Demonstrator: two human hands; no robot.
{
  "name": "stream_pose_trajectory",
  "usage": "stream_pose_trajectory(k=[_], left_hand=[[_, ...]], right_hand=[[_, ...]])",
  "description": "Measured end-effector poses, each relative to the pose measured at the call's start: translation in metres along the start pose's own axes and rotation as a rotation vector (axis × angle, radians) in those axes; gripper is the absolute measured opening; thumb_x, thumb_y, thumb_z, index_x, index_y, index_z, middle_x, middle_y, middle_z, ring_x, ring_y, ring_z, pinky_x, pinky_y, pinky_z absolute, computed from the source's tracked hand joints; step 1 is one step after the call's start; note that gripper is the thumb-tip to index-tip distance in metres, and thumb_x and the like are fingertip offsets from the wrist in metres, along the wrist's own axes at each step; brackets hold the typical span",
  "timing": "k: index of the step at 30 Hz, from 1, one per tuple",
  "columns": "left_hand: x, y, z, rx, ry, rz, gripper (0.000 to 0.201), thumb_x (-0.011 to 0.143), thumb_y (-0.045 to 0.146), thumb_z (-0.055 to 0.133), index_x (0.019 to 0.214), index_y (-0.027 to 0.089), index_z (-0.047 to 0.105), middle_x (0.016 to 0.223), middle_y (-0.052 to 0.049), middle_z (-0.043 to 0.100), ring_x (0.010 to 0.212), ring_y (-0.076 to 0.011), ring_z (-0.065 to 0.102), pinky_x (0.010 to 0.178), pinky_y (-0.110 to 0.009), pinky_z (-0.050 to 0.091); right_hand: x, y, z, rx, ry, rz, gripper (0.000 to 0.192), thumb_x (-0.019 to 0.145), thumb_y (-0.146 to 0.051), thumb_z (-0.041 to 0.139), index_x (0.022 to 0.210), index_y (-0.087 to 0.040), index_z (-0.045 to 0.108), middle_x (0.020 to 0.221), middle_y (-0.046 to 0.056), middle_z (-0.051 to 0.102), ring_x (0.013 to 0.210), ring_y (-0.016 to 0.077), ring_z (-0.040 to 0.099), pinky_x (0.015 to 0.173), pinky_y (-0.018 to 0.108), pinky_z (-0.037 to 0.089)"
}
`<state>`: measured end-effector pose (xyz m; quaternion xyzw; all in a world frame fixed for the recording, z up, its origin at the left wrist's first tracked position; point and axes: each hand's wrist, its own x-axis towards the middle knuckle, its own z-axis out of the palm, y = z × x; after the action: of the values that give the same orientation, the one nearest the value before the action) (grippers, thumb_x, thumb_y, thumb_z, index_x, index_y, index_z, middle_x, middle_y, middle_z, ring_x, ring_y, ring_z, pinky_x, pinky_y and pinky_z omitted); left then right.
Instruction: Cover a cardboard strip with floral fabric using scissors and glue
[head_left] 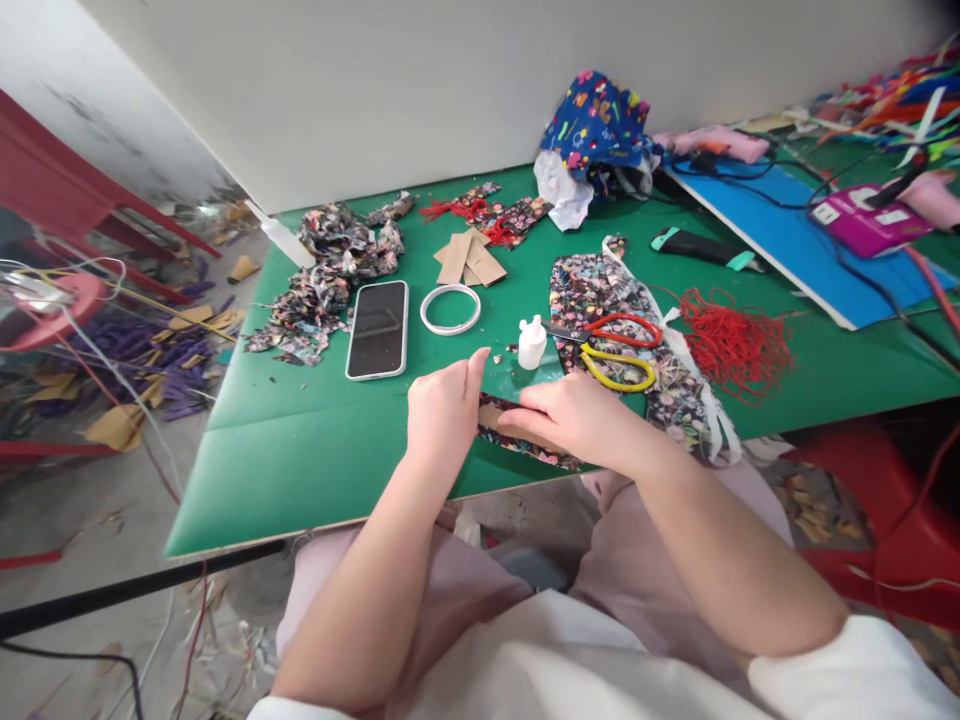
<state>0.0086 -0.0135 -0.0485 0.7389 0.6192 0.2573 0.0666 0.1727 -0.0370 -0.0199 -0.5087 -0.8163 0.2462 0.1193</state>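
My left hand (442, 405) and my right hand (577, 420) meet near the front edge of the green table (300, 440). Between them lies a strip of dark floral fabric (525, 445) with a brown cardboard piece (495, 412) on it. The left hand presses down on the strip's left end, thumb raised. The right hand's fingers lie flat on the cardboard and fabric. A small white glue bottle (532, 342) stands just beyond the hands.
A phone (378, 328) lies face up beside a white ring (450, 308). Red and yellow scissors (619, 350) rest on floral cloth (600, 290). Fabric scraps (322, 280), cardboard pieces (469, 260), red thread (731, 340), a utility knife (701, 248), a blue board (802, 240) and a glue gun (720, 142) lie farther back.
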Motion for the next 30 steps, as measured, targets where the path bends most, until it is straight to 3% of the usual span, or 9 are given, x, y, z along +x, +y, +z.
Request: stream_pose_trajectory(k=[9,16,18,21,24,30], left_hand=[[-0.002,0.001,0.004,0.051,0.1,0.018,0.05,0.091,0.041,0.037,0.049,0.016,0.045,0.043,0.004,0.037,0.043,-0.0078,0.024,0.049,-0.026,0.019],[0.003,-0.005,-0.01,-0.118,0.175,-0.178,0.051,0.09,0.044,0.038,0.046,0.017,0.041,0.04,0.004,0.034,0.041,-0.007,0.029,0.046,-0.024,0.022],[0.005,-0.009,-0.014,-0.116,0.214,-0.213,0.051,0.089,0.044,0.038,0.046,0.017,0.041,0.039,0.004,0.034,0.041,-0.0074,0.03,0.046,-0.024,0.022],[0.007,-0.014,-0.017,-0.096,0.24,-0.209,0.05,0.089,0.043,0.039,0.046,0.017,0.042,0.039,0.004,0.035,0.041,-0.0074,0.031,0.047,-0.024,0.023],[0.008,-0.017,-0.016,-0.065,0.245,-0.192,0.051,0.089,0.043,0.039,0.045,0.017,0.039,0.039,0.004,0.033,0.041,-0.0073,0.028,0.047,-0.025,0.022],[0.008,-0.017,-0.012,0.009,0.254,-0.146,0.051,0.089,0.04,0.04,0.046,0.018,0.024,0.041,0.005,0.023,0.042,-0.007,0.019,0.048,-0.027,0.017]], right_hand=[[0.002,0.001,0.003,-0.03,0.045,0.036,0.044,0.084,-0.053,0.047,0.06,-0.017,0.058,0.05,-0.001,0.048,0.048,0.0091,0.041,0.052,0.024,0.02],[0.001,0.016,0.001,0.52,0.234,0.127,0.06,0.087,-0.061,0.028,0.061,-0.015,0.056,0.055,-0.001,0.05,0.053,0.0087,0.044,0.054,0.023,0.028],[0.001,0.018,0.002,0.602,0.216,0.133,0.059,0.086,-0.062,0.029,0.065,-0.015,0.058,0.054,-0.002,0.046,0.051,0.0084,0.041,0.051,0.023,0.027],[0.002,0.015,0.008,0.668,0.121,0.151,0.048,0.08,-0.061,0.046,0.071,-0.016,0.059,0.052,-0.004,0.042,0.047,0.0071,0.034,0.046,0.023,0.022],[0.005,0.01,0.014,0.659,0.119,0.166,0.039,0.076,-0.055,0.057,0.07,-0.016,0.062,0.053,-0.004,0.047,0.048,0.007,0.037,0.046,0.022,0.025],[0.007,0.004,0.021,0.496,0.244,0.185,0.03,0.081,-0.041,0.056,0.066,-0.016,0.061,0.05,-0.003,0.051,0.047,0.0069,0.04,0.05,0.021,0.028]])
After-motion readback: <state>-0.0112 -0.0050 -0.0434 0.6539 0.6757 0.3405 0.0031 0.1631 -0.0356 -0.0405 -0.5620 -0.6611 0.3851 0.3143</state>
